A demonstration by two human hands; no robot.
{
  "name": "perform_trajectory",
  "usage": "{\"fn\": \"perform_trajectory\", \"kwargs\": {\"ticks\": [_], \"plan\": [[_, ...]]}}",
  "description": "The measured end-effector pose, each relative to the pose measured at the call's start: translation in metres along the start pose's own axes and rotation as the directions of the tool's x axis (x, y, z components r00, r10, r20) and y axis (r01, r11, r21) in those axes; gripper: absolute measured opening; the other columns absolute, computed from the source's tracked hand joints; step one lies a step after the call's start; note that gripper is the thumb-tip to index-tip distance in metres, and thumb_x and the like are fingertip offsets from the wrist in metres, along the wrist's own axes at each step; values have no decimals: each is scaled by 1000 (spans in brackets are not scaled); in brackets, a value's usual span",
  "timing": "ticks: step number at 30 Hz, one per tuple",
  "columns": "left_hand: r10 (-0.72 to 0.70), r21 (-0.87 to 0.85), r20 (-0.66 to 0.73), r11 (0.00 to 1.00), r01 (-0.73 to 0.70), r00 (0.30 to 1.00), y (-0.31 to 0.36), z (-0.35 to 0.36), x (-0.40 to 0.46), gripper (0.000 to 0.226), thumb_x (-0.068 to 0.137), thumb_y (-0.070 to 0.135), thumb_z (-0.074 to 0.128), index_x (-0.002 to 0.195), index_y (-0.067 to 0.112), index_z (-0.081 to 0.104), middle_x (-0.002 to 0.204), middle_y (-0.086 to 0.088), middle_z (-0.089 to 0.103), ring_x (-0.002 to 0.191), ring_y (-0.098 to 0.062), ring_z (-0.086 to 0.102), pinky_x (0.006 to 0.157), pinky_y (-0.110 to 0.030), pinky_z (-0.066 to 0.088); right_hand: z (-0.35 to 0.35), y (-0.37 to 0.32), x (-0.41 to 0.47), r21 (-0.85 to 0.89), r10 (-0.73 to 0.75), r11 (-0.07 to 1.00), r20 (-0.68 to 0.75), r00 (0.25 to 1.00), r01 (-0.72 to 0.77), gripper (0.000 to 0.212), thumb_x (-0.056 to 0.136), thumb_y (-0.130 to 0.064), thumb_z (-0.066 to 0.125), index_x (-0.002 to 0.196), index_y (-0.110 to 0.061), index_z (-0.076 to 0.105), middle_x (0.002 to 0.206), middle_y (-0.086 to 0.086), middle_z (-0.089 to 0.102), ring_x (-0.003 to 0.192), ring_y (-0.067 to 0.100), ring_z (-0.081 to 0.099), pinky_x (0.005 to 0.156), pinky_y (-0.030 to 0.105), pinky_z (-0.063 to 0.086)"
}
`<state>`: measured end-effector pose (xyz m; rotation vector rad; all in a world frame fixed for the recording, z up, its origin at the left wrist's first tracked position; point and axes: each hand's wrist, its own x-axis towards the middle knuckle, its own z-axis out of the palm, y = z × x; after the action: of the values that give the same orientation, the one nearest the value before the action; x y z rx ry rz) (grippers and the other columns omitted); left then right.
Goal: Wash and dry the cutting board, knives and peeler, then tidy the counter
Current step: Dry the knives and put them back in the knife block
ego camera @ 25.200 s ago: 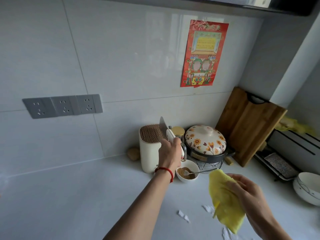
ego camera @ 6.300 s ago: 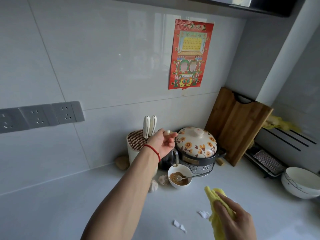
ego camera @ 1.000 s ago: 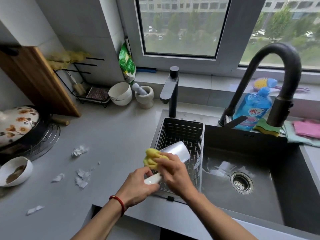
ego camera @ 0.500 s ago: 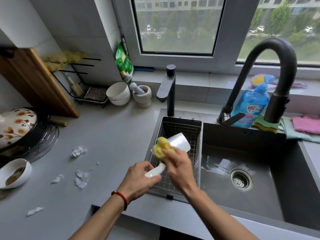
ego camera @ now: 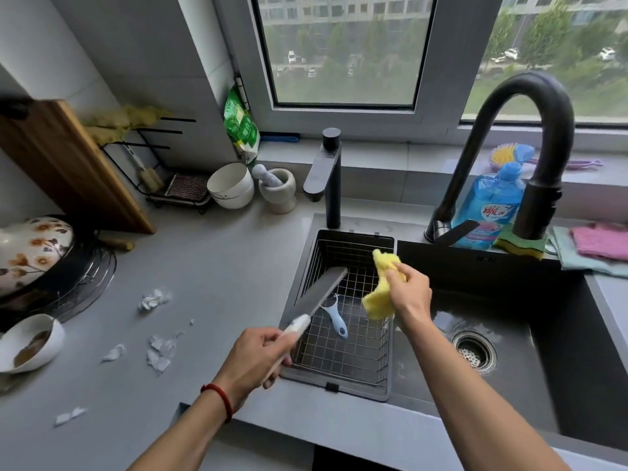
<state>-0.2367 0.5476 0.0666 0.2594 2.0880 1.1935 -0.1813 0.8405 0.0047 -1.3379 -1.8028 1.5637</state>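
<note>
1. Scraps of white paper (ego camera: pixel 154 298) are scattered on the table (ego camera: pixel 221 266), left of the hands, apparently awaiting the tidying.
2. The cleaver (ego camera: pixel 319 294) is gripped by its white handle in the left hand (ego camera: pixel 258 355), blade angled away over the wire basket (ego camera: pixel 339 355), presumably so drips fall there.
3. The blue peeler (ego camera: pixel 334 321) is left lying in that basket, between the hands.
4. The yellow cloth (ego camera: pixel 382 288) is clutched in the right hand (ego camera: pixel 409 290), clear of the blade.
</note>
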Motion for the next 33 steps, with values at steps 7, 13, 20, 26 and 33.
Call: {"fn": "perform_trajectory", "kwargs": {"ticks": [7,13,20,26,33], "plan": [[-204,-736,406,505,451,891,-3,1,0,40,101,36,49,122,2,53,72,-4,39,46,-11,30,34,-22,28,-5,-29,-55,156,-310,945,140,940,288,35,92,-21,67,120,-42,69,124,-8,60,109,6,61,92,28,53],[-214,-684,444,547,484,870,3,14,-7,41,103,48,46,99,8,49,67,0,31,37,-7,24,28,-16,22,37,-21,-88,-63,-671,657,406,620,752,13,85,-10,70,97,-11,74,110,3,64,100,23,60,86,32,52],[-204,-656,457,580,483,866,-3,11,-18,44,103,51,45,99,8,48,67,0,31,36,-7,25,29,-16,24,33,-37,-32,-293,-488,787,243,838,543,16,94,-4,63,103,-13,72,115,4,61,108,27,57,94,43,49],[-149,-704,434,560,437,889,5,0,-10,39,100,47,48,95,8,49,66,0,30,34,-6,27,27,-15,25,25,-14,-114,-202,-651,557,496,574,806,18,84,-25,78,96,-35,68,108,-16,63,91,8,60,77,36,35],[-143,-656,505,577,486,851,3,2,-15,40,96,48,53,91,8,53,67,0,29,34,-7,27,31,-14,16,17,-40,-23,-428,-515,682,293,805,592,16,94,-13,68,107,-20,75,119,-1,65,111,25,55,93,44,38]]}}
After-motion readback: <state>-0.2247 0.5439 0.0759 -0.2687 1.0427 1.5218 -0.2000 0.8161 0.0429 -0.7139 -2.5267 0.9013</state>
